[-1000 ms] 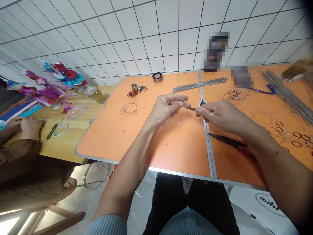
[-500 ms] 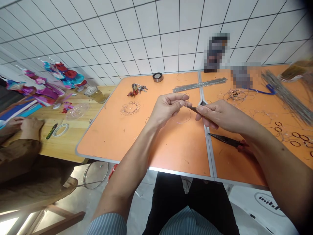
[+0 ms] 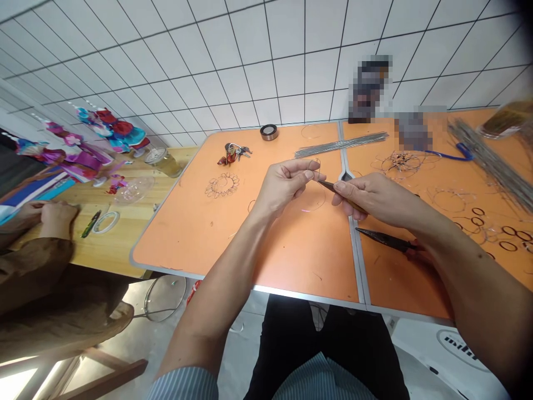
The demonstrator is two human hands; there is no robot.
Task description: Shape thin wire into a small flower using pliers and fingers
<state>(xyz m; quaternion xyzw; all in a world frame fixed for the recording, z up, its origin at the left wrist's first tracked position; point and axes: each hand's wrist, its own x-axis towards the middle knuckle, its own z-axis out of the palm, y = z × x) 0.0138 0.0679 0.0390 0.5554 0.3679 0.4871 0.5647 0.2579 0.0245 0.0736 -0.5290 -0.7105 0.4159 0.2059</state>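
My left hand [image 3: 281,186] is closed, thumb and forefinger pinching a thin wire [image 3: 318,165] that bends into a small loop above the fingertips. Below it a wider curve of fine wire hangs over the orange table. In my right hand [image 3: 368,194] are slim dark tweezers [image 3: 327,185], their tips close to the pinched wire. Whether the tips grip the wire is too small to tell. Long-nose pliers [image 3: 385,239] with red handles lie under my right forearm. To the left rests a ring of looped wire petals [image 3: 222,185].
Tape roll [image 3: 268,132], keys [image 3: 238,151] and straight wires [image 3: 341,144] lie toward the wall. Wire coils [image 3: 402,162], dark rings [image 3: 508,246] and a wire bundle [image 3: 491,161] spread rightward. On the wooden table are a co-worker's hands [image 3: 58,216], a drink cup [image 3: 162,161] and doll-like figures [image 3: 116,130].
My right hand has turned the tweezers slightly, so more of their length shows below the fingers. My left hand keeps its pinch almost in place.
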